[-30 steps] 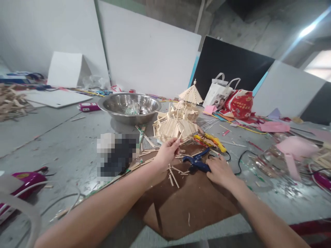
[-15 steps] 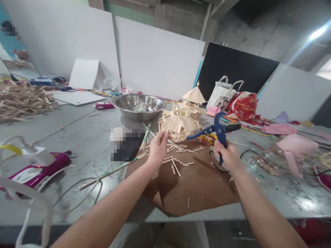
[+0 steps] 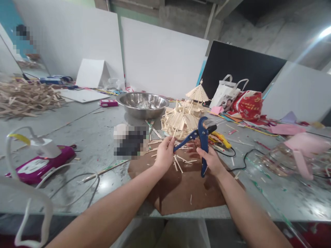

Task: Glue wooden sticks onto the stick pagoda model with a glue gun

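My right hand (image 3: 210, 159) grips the handles of a blue cutter (image 3: 199, 137), lifted above the brown board (image 3: 186, 187). Its jaw points left toward my left hand (image 3: 164, 154), whose fingers pinch a thin wooden stick (image 3: 175, 133). Short cut sticks (image 3: 178, 162) lie scattered on the board between the hands. Just behind stands a model pavilion (image 3: 184, 115) built of sticks.
A steel bowl (image 3: 143, 104) sits behind the model. A yellow tool (image 3: 221, 138) with a black cable (image 3: 244, 155) lies to the right. A purple device (image 3: 38, 164) with white cords is at the left, a pile of wood strips (image 3: 26, 100) far left, bags (image 3: 239, 100) and pink paper at the right.
My right hand picked the blue cutter up off the board, raised it, then brought it left toward the stick in my left hand. The view shifted slightly.
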{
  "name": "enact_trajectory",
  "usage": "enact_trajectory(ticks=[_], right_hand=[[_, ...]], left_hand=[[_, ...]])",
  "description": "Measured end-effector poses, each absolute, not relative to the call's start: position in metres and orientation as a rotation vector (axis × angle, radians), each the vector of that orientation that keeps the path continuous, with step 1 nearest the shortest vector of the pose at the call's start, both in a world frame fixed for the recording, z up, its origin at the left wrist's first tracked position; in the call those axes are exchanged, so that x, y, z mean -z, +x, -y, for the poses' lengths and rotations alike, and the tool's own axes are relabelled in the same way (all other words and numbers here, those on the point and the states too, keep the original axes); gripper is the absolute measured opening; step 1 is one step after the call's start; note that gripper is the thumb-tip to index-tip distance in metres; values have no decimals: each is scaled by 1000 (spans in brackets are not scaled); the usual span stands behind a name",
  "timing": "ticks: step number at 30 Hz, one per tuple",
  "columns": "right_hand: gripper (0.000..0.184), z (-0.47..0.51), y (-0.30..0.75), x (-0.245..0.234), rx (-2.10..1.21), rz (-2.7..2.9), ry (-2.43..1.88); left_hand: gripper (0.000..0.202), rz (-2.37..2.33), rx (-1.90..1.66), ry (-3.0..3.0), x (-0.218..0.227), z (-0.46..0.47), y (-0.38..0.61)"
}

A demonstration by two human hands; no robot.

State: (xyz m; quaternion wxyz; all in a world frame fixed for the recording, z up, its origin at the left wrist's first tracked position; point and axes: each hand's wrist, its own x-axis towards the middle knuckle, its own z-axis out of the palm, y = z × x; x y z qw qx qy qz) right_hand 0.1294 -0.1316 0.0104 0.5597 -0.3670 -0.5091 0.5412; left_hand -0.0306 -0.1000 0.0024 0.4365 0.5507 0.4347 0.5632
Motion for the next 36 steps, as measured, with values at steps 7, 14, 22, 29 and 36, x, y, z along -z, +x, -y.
enact_trajectory(ticks=[7, 14, 22, 29, 36], right_hand=[[34, 145, 119, -18, -1390, 1292, -645], [29, 142, 142, -14, -727, 1320, -1040], [53, 124, 145, 5, -124, 1726, -1568], [55, 127, 139, 7, -105, 1878, -1528], [52, 133, 135, 4, -139, 1975, -1460]], left_hand=[[23, -928, -1223, 1480, -1, 110, -21], [17, -1121, -1284, 1748, -12, 108, -38], [21, -1044, -1290, 1792, -17, 110, -41], [24, -1005, -1235, 1747, -23, 111, -44], [17, -940, -1150, 1835, -16, 111, -42]])
